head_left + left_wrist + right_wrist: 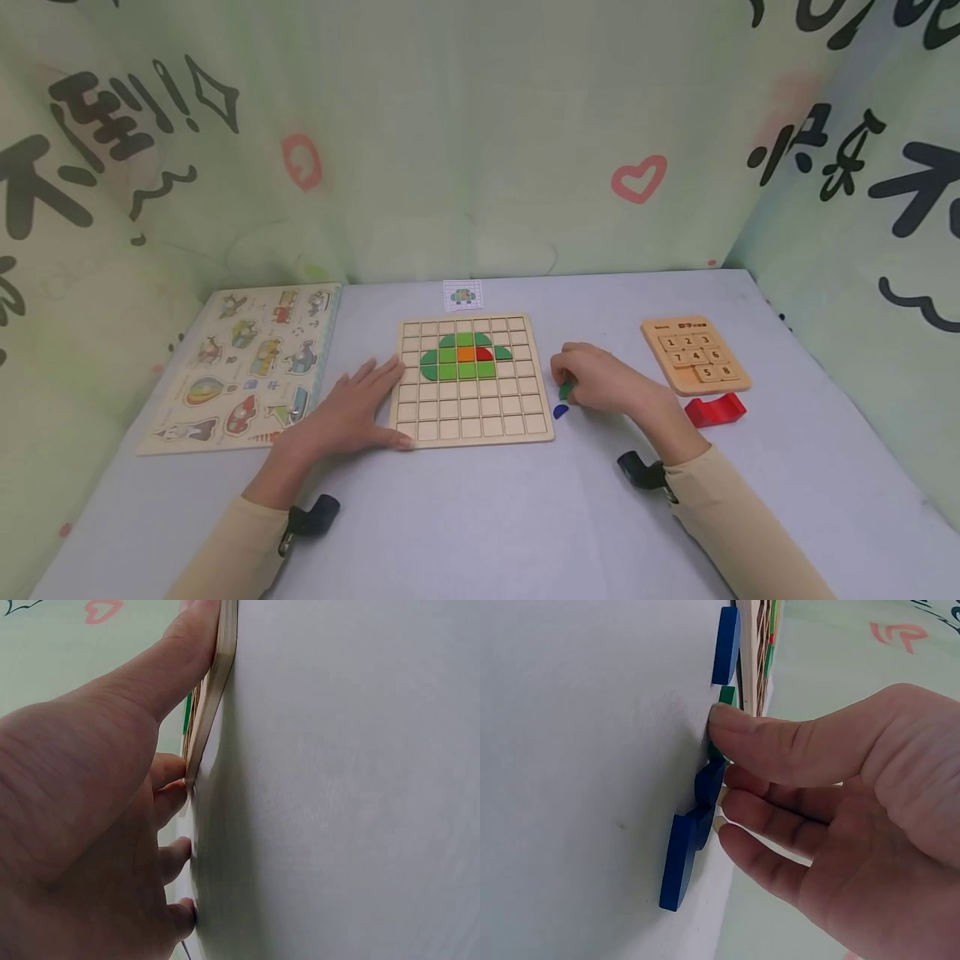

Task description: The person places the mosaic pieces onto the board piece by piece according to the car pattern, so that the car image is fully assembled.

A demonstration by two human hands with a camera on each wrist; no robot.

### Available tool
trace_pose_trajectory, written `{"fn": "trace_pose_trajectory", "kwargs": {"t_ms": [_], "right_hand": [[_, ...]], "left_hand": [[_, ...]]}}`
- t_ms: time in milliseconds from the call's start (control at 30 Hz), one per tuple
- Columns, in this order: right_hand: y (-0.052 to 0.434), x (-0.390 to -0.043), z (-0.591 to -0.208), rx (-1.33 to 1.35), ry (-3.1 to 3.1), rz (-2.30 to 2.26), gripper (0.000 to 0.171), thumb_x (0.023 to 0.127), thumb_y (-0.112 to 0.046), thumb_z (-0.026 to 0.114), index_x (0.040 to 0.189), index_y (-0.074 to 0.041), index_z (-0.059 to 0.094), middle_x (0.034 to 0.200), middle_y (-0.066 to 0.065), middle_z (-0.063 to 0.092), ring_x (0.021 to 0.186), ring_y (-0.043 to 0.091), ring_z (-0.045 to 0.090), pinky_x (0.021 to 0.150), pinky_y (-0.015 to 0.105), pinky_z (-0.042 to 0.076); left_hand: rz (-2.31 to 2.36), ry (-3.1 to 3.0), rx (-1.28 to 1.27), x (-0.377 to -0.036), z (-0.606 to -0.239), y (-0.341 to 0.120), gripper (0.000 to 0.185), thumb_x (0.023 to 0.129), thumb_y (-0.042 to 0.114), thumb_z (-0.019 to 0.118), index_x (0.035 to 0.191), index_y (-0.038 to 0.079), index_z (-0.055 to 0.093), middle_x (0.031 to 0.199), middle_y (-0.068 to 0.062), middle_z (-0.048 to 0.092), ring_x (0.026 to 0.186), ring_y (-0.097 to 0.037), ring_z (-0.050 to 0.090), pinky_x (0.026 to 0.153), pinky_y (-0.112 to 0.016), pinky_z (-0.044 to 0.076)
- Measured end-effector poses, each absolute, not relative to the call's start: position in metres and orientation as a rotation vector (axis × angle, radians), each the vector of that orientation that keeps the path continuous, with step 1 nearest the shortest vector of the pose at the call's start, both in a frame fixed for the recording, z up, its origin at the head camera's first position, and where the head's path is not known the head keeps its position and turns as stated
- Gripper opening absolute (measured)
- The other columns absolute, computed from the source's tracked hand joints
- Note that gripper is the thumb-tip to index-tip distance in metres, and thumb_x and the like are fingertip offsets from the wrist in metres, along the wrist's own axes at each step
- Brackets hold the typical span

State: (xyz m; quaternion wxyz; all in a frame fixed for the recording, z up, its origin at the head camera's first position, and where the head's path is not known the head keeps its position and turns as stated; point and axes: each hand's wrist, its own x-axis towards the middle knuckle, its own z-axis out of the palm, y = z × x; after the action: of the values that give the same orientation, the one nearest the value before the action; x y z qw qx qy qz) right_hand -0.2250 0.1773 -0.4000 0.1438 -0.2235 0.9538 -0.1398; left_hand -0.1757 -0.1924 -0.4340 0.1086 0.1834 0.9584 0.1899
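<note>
A square wooden grid board (pixel 468 430) lies flat, with green, orange and red pieces (pixel 447 370) set in its upper middle cells. My left hand (pixel 358 408) rests along its left side, fingers spread and thumb at the near left corner. To the board's right, my right hand (pixel 596 379) holds a small green piece (pixel 566 390) between thumb and fingers, low over the table; the thumb hides much of it. A blue half-round piece (pixel 561 411) lies just below that hand. The right wrist view shows more blue pieces (pixel 676 862) on the table around the fingertips.
A small pattern card (pixel 462 295) lies behind the board. A picture puzzle board (pixel 180 417) stretches along the left. At the right are a wooden number puzzle (pixel 667 354) and a red curved piece (pixel 716 410). A curtain (pixel 480 167) stands behind the table.
</note>
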Motion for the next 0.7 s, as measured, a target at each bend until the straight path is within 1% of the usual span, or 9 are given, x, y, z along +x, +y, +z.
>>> {"fn": "trace_pose_trajectory", "kwargs": {"t_ms": [100, 200, 300, 367, 433, 500, 700], "right_hand": [[0.177, -0.226, -0.400, -0.633, 2.757, -0.402, 0.017, 0.085, 0.003, 0.070, 0.081, -0.012, 0.064, 0.084, 0.002, 0.054, 0.078, 0.018, 0.049, 0.066, 0.028, 0.042], [0.178, -0.228, -0.398, -0.616, 2.749, -0.416, 0.012, 0.086, 0.001, 0.070, 0.087, -0.011, 0.066, 0.086, 0.003, 0.057, 0.080, 0.018, 0.051, 0.067, 0.029, 0.045], [0.183, -0.228, -0.395, -0.578, 2.732, -0.436, 0.017, 0.084, 0.000, 0.073, 0.097, -0.011, 0.068, 0.091, 0.003, 0.061, 0.084, 0.019, 0.053, 0.072, 0.031, 0.049], [0.187, -0.228, -0.392, -0.559, 2.717, -0.444, 0.022, 0.081, 0.001, 0.075, 0.100, -0.010, 0.069, 0.093, 0.004, 0.062, 0.086, 0.020, 0.054, 0.075, 0.033, 0.051], [0.191, -0.228, -0.390, -0.537, 2.705, -0.438, 0.023, 0.080, 0.002, 0.076, 0.100, -0.010, 0.070, 0.094, 0.004, 0.063, 0.086, 0.020, 0.054, 0.076, 0.034, 0.052], [0.193, -0.229, -0.390, -0.530, 2.695, -0.435, 0.023, 0.080, 0.003, 0.076, 0.098, -0.009, 0.070, 0.093, 0.004, 0.063, 0.086, 0.020, 0.054, 0.075, 0.033, 0.052], [0.189, -0.235, -0.395, -0.493, 2.702, -0.447, 0.016, 0.081, 0.001, 0.075, 0.094, -0.008, 0.069, 0.089, 0.004, 0.064, 0.081, 0.020, 0.055, 0.071, 0.032, 0.050]], "left_hand": [[0.558, 2.818, 0.535, -0.176, -0.435, -0.193, 0.119, 0.069, 0.069, 0.076, 0.159, 0.011, 0.023, 0.168, -0.006, 0.019, 0.155, -0.040, 0.011, 0.121, -0.067, 0.012], [0.560, 2.819, 0.539, -0.176, -0.435, -0.193, 0.119, 0.069, 0.070, 0.076, 0.159, 0.011, 0.023, 0.168, -0.006, 0.019, 0.154, -0.041, 0.011, 0.121, -0.068, 0.012], [0.564, 2.816, 0.533, -0.176, -0.436, -0.193, 0.120, 0.069, 0.070, 0.076, 0.159, 0.011, 0.023, 0.168, -0.006, 0.019, 0.155, -0.040, 0.011, 0.121, -0.068, 0.012], [0.568, 2.816, 0.532, -0.176, -0.435, -0.193, 0.120, 0.068, 0.070, 0.076, 0.159, 0.011, 0.023, 0.168, -0.005, 0.019, 0.155, -0.040, 0.011, 0.121, -0.068, 0.012], [0.565, 2.817, 0.536, -0.176, -0.435, -0.193, 0.120, 0.069, 0.070, 0.076, 0.159, 0.011, 0.023, 0.168, -0.006, 0.019, 0.155, -0.041, 0.011, 0.121, -0.068, 0.012], [0.563, 2.817, 0.542, -0.176, -0.435, -0.193, 0.120, 0.069, 0.070, 0.076, 0.159, 0.011, 0.022, 0.168, -0.006, 0.019, 0.154, -0.041, 0.011, 0.121, -0.068, 0.012], [0.559, 2.812, 0.539, -0.176, -0.433, -0.192, 0.120, 0.069, 0.068, 0.077, 0.159, 0.010, 0.023, 0.168, -0.007, 0.019, 0.154, -0.041, 0.011, 0.121, -0.068, 0.013]]}}
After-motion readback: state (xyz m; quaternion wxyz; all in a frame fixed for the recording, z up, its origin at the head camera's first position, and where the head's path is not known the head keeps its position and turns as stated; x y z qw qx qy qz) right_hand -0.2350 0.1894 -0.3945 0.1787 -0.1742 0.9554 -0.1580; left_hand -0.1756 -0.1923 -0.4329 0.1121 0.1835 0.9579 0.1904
